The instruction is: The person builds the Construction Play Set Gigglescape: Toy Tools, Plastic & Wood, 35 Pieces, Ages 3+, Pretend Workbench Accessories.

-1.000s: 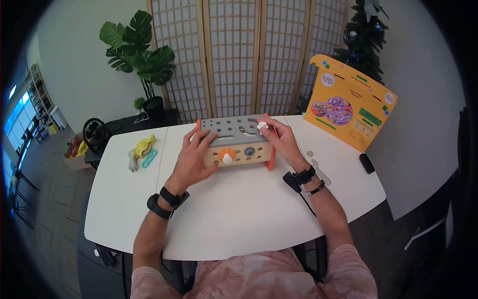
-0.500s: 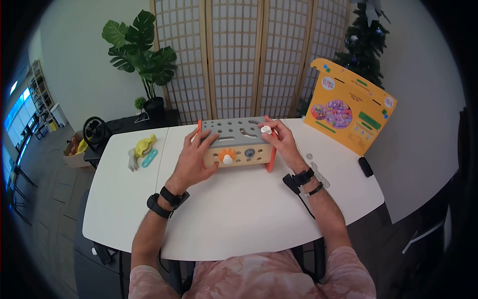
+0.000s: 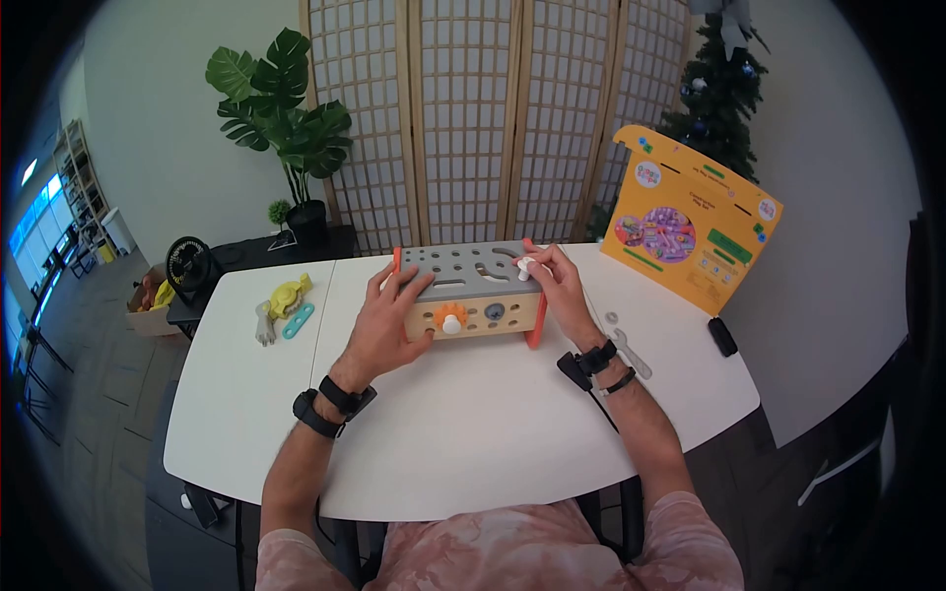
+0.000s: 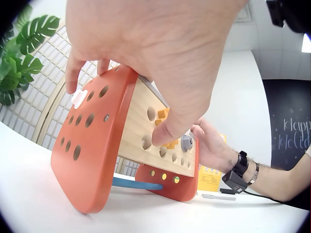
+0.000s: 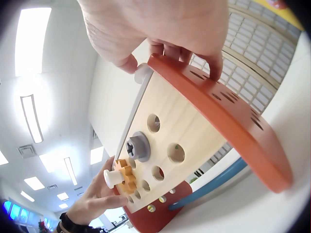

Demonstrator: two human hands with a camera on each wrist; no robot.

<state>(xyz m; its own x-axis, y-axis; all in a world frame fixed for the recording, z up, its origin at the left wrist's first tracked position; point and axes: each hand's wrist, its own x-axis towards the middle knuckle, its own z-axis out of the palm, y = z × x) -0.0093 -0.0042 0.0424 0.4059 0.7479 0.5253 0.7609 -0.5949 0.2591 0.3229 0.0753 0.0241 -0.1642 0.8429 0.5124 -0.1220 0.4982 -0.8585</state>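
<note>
A toy workbench (image 3: 473, 313) stands on the table, with a grey perforated top (image 3: 458, 268), a wooden front panel and orange-red end panels (image 4: 92, 141). My left hand (image 3: 382, 320) grips its left end, fingers over the top and end panel, thumb pressing the front. At the right end, my right hand (image 3: 564, 288) pinches a white toy screw (image 3: 525, 267) over the grey top, its head and short stem showing. Some right fingers touch the outer face of the near end panel (image 5: 228, 111) in the right wrist view. An orange gear (image 5: 127, 175) with a white peg (image 5: 112, 178) and a grey bolt (image 5: 139, 146) sit on the front.
Yellow toy piece (image 3: 289, 295), teal strip (image 3: 299, 321) and grey piece (image 3: 264, 324) lie left on the white table (image 3: 443, 424). A grey wrench (image 3: 633, 355) and small ring (image 3: 612, 318) lie right. A yellow box (image 3: 690, 222) stands at the back right, a black object (image 3: 722, 337) before it.
The white toy screw in my right hand has shifted slightly right and tipped, so its stem now shows. My left hand keeps its hold on the workbench. The head view has tilted slightly.
</note>
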